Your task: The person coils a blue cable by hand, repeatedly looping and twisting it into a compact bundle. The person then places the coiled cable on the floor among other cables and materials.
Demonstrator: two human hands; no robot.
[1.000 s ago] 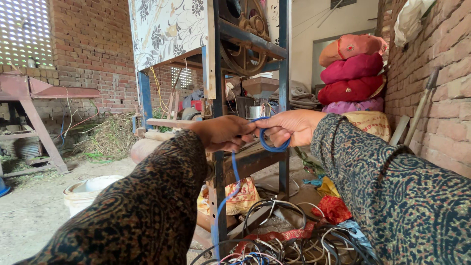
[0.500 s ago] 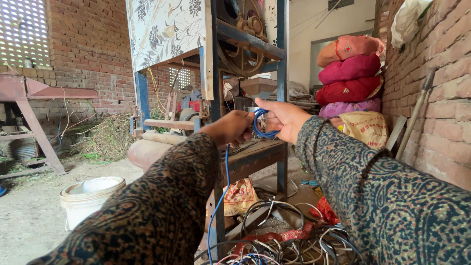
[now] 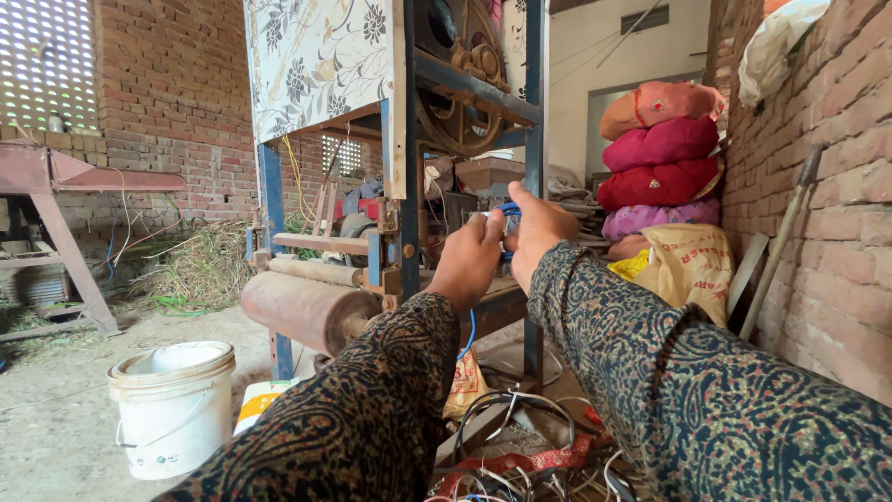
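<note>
Both my hands are raised in front of a blue metal machine frame (image 3: 535,139) with a rusty roller (image 3: 307,311). My left hand (image 3: 469,260) and my right hand (image 3: 537,232) meet fingertip to fingertip, pinching a thin blue cord (image 3: 509,210) between them. The cord loops at the fingertips and hangs down behind my left forearm (image 3: 472,333). Both arms wear dark patterned sleeves. How the cord is fixed between the fingers is hidden.
A white plastic bucket (image 3: 173,407) stands on the ground at lower left. Tangled wires and cords (image 3: 520,455) lie under the frame. Stacked coloured sacks (image 3: 662,153) sit at the right by a brick wall (image 3: 818,232). A leaning stick (image 3: 779,246) rests against it.
Both hands have risen and drawn closer together with the blue cord. The view has shifted, so the bucket shows more fully at lower left.
</note>
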